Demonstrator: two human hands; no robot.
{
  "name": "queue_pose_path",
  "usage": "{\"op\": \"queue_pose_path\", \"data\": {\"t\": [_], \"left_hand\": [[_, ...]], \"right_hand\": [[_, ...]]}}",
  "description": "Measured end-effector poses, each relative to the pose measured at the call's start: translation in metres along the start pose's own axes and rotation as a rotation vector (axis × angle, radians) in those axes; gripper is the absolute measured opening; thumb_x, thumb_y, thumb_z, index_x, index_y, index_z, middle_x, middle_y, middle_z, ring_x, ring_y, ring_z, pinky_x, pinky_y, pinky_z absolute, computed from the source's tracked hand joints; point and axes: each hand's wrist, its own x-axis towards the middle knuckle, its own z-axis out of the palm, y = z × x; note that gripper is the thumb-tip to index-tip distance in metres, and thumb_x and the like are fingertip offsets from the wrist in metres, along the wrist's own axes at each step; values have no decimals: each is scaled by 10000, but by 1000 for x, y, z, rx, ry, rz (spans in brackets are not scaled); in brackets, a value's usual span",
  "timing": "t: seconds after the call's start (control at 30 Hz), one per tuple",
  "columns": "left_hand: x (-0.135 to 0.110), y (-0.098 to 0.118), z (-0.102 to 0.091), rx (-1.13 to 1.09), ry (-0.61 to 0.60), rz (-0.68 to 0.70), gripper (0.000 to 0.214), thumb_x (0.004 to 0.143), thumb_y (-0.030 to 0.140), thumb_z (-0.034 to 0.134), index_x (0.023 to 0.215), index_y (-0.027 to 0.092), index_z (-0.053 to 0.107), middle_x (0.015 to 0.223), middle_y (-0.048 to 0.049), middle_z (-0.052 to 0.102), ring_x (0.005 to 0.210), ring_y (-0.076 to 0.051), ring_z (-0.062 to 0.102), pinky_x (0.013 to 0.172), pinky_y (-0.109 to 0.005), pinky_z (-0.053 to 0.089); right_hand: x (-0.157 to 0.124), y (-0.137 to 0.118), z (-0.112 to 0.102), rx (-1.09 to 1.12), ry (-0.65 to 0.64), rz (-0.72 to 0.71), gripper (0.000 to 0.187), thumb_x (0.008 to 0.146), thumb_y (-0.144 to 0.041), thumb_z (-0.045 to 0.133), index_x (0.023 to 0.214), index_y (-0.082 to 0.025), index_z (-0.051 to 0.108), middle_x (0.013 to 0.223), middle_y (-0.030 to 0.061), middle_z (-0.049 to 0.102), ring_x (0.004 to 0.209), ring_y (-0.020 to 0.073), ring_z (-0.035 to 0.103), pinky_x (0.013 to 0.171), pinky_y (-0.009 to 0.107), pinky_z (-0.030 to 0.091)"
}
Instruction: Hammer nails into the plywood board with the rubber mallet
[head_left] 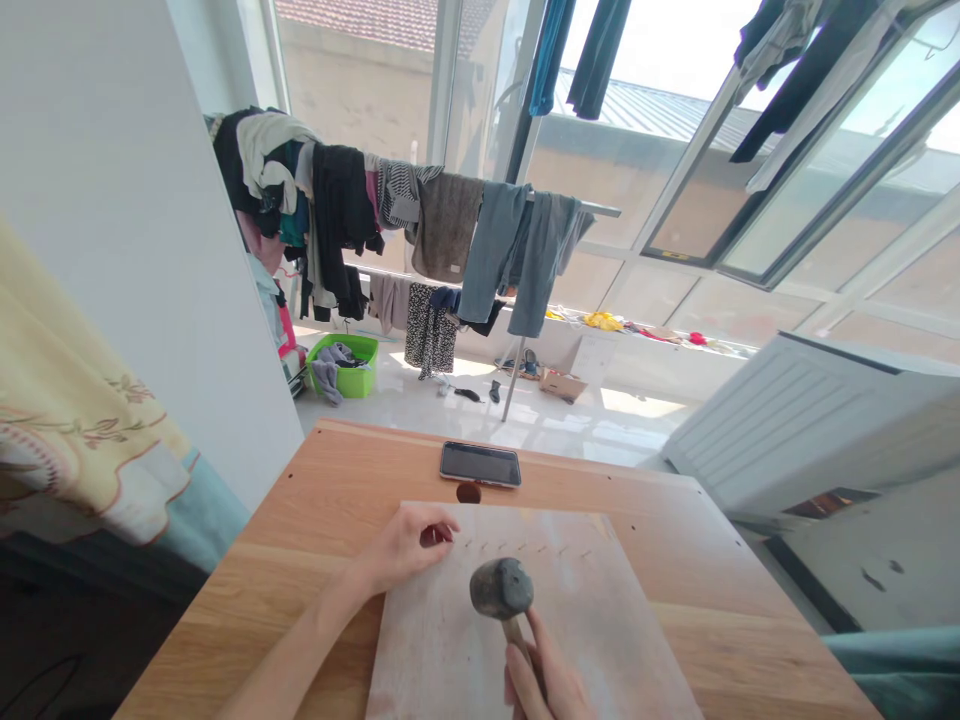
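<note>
My right hand [541, 678] is closed round the wooden handle of a dark-headed mallet [501, 588], whose head hangs just above a pale board [600, 620] on the wooden table [315, 520]. My left hand [409, 545] rests on the board's far left corner with its fingers pinched together on something small; I cannot make out what it is. A row of small nails [525, 548] stands in the board just right of those fingers.
A black phone [480, 464] lies at the table's far edge, with a small brown disc [469, 492] beside it. Beyond stand a clothes rack hung with garments [450, 230], a green basket [346, 364] on the floor and large windows.
</note>
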Motion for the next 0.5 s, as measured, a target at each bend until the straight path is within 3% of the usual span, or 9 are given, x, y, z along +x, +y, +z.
{"op": "queue_pose_path", "data": {"t": [0.13, 0.27, 0.37, 0.5], "left_hand": [[0, -1, 1, -40, 2, -8, 208, 775, 166, 630, 964, 147, 716, 808, -28, 734, 730, -146, 655, 693, -227, 493], [0, 0, 1, -47, 14, 14, 313, 758, 140, 631, 1063, 146, 702, 756, -3, 712, 685, -128, 611, 662, -212, 466], [1, -2, 1, -33, 21, 39, 357, 743, 134, 629, 1093, 146, 699, 726, 13, 684, 659, -118, 581, 647, -205, 453], [1, -4, 1, -21, 22, 29, 310, 760, 193, 662, 1064, 155, 703, 726, 17, 676, 655, -119, 571, 644, -205, 451]], "right_hand": [[11, -34, 8, 114, -79, -16, 697, 970, -609, 270, 1441, -105, 363, 584, -69, 568, 277, 85, 502, 319, 168, 375], [19, -58, 16, 131, -57, -70, 666, 992, -584, 229, 1465, -129, 342, 616, -77, 532, 253, 65, 459, 271, 153, 322], [24, -59, 24, 43, -30, -119, 634, 1013, -514, 210, 1513, -136, 310, 678, -43, 567, 295, 74, 459, 329, 189, 406], [24, -50, 33, -108, 50, -232, 674, 1016, -510, 207, 1516, -85, 360, 642, 10, 605, 481, 175, 585, 596, 314, 561]]}}
